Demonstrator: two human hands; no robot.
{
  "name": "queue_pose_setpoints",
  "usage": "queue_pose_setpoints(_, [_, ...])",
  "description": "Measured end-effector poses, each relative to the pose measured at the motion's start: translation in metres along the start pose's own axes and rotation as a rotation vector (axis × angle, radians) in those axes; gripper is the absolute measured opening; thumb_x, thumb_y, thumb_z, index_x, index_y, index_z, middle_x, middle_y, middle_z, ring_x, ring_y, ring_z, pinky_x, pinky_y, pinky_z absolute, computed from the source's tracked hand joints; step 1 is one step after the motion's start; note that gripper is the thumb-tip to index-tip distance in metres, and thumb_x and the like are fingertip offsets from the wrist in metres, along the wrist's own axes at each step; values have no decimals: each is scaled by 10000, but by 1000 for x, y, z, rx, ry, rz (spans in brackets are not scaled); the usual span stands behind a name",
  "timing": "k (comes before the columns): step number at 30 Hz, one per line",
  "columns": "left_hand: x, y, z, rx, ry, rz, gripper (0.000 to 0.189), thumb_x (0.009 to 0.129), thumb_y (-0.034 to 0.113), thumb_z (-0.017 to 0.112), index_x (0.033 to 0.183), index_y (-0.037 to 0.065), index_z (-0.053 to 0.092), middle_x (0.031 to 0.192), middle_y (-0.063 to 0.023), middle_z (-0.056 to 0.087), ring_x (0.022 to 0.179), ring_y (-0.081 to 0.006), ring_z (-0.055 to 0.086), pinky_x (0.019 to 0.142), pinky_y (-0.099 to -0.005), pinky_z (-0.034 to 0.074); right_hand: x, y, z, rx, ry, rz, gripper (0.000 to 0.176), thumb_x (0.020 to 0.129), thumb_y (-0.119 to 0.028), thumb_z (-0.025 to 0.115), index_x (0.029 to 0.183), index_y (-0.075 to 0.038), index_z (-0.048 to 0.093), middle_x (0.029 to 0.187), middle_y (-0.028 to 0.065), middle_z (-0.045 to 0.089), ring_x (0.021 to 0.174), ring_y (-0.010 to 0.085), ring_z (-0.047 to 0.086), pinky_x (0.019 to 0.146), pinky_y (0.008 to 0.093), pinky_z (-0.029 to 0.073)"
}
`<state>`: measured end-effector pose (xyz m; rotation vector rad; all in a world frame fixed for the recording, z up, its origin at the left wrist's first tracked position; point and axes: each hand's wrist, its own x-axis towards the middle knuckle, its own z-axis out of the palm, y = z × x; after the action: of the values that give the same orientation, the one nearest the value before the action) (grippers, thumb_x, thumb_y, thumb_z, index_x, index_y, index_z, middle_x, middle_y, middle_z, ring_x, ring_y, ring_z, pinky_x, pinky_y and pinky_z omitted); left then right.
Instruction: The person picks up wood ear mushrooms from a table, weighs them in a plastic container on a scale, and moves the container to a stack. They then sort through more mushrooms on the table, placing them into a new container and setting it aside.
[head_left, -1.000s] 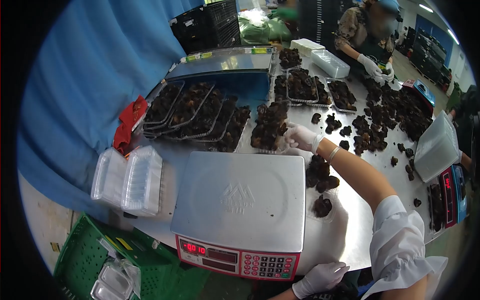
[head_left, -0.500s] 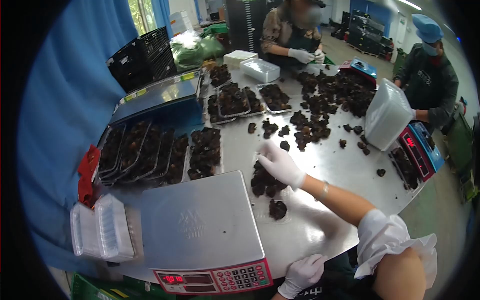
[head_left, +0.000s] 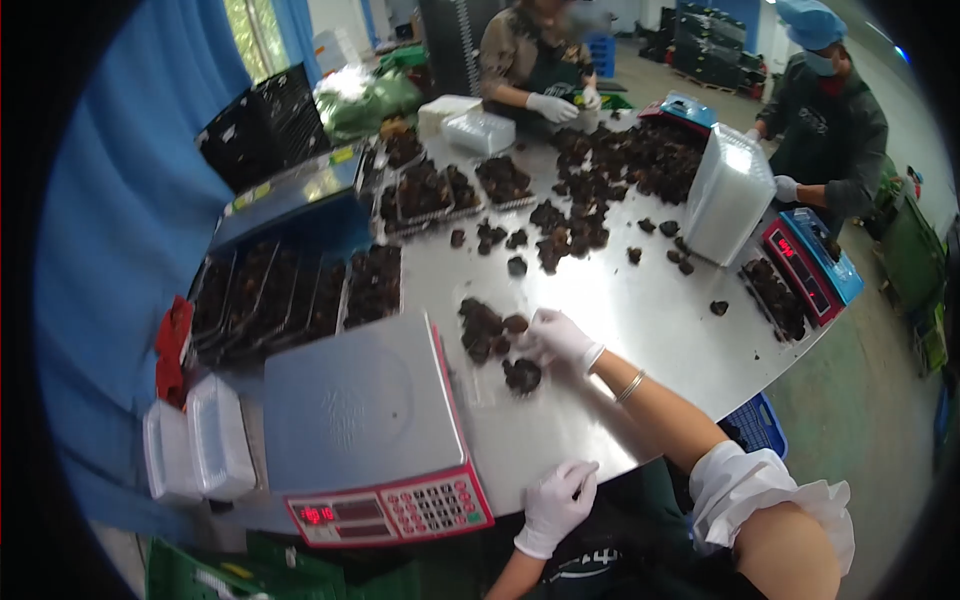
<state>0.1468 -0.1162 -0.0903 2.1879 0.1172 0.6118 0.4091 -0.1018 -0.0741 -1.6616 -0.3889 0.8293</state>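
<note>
My right hand (head_left: 562, 340), in a white glove, reaches over the steel table. Its fingers are pinched at a brownish mushroom piece (head_left: 515, 324), next to a heap of dark wood-ear-like mushrooms (head_left: 480, 330) that seems to lie in a clear shallow tray. A separate dark clump (head_left: 521, 377) sits just below the fingers. Near the table's front edge my left hand (head_left: 558, 503), also gloved, is loosely curled, with nothing visible in it. To its left stands a digital scale (head_left: 350, 400) with a bare metal plate and lit red digits.
Filled trays (head_left: 372, 285) line the left side behind the scale, with stacked clear containers (head_left: 220, 440) nearer. Loose mushrooms (head_left: 640, 165) cover the far table. One co-worker (head_left: 540, 70) stands opposite; another (head_left: 825, 120) is at right beside a container stack (head_left: 730, 195) and second scale (head_left: 800, 265).
My right hand has drawn back from above the heap to its right side, down at the pieces. My left hand has turned fingers-up. The whole view has shifted slightly.
</note>
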Motion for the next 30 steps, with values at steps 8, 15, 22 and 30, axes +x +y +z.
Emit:
queue_pose_setpoints(8, [-1,-1,2,-45,-3,-11,111,830,78,685,930,110,723,872,-41,686,703,-241,677,622,-337,541,-43,-32,-15,184,-73,-157,97,936,-171,549,914,-90,500,972,104,697,803,147,677,650,295,556])
queue_pose_setpoints(15, [1,-1,4,-23,8,4,94,832,64,691,902,93,747,853,-38,694,585,-193,653,557,-318,520,-66,-72,44,268,-385,-155,189,981,-215,576,896,-69,491,899,89,680,756,153,695,592,274,570])
queue_pose_setpoints(22, [3,-1,2,16,-33,-30,109,835,67,692,920,101,752,887,-43,705,562,-192,634,536,-314,507,-51,-62,67,-172,-391,-278,322,991,-318,600,882,-15,596,687,34,628,615,119,628,592,275,537])
queue_pose_setpoints(30, [10,0,2,28,-52,-139,115,844,117,690,948,132,734,897,-15,699,690,-225,690,587,-342,550,94,-44,-99,-269,487,-818,293,905,-257,671,1014,15,656,894,147,669,805,233,664,721,350,520])
